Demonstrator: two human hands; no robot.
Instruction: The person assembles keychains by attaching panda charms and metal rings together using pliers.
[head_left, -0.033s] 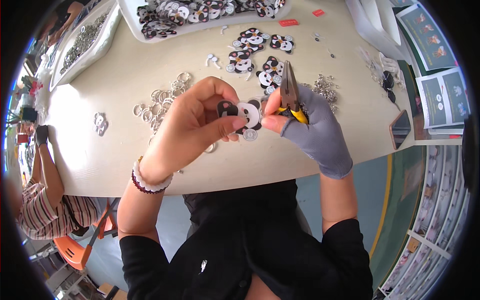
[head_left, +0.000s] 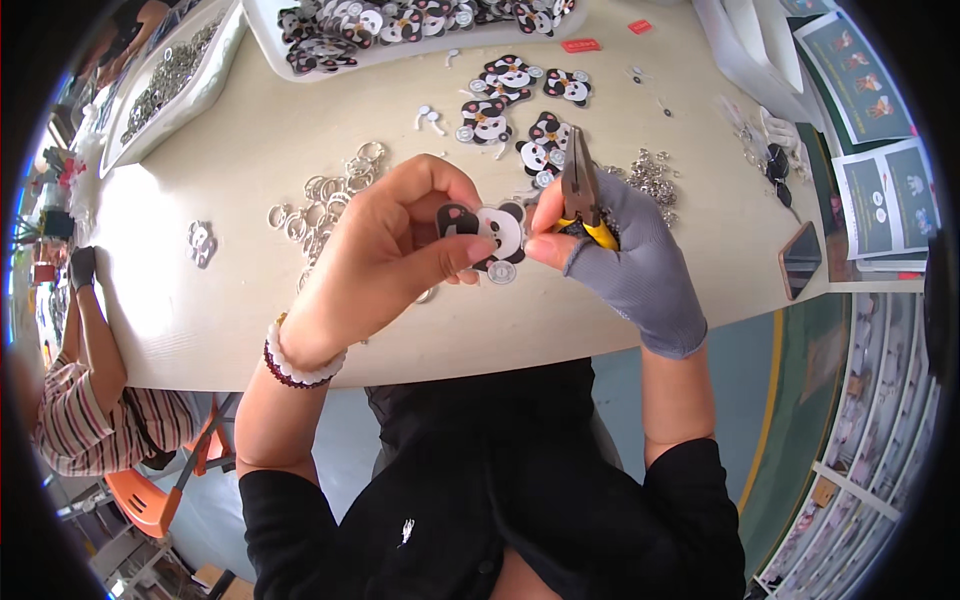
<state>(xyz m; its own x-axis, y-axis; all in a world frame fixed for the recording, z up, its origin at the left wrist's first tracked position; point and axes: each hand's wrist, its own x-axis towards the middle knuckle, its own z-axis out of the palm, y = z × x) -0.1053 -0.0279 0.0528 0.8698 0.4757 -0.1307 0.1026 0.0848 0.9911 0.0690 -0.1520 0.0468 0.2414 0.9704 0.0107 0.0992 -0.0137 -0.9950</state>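
Note:
Between the thumb and fingers of my left hand (head_left: pixel 385 255) is a flat panda charm (head_left: pixel 507 232) with a clear edge and a small round disc at its lower side. My right hand (head_left: pixel 640 260), in a grey fingerless glove, is closed round a pair of pliers (head_left: pixel 580 185) with yellow grips, jaws pointing away from me. Its bare thumb and forefinger meet at the right edge of the charm; whatever small part they pinch there is too small to tell. Left of my hands lie several metal key rings (head_left: pixel 318 205). Past the pliers is a heap of small metal fittings (head_left: pixel 652 180).
More panda charms (head_left: pixel 487 122) lie beyond my hands; a single charm (head_left: pixel 201 243) lies far left. A white bin (head_left: pixel 270 62) of charms and a white tray (head_left: pixel 205 112) of metal parts stand at the back. A phone (head_left: pixel 800 260) lies at the right edge. A co-worker's arm (head_left: pixel 98 325) shows at left.

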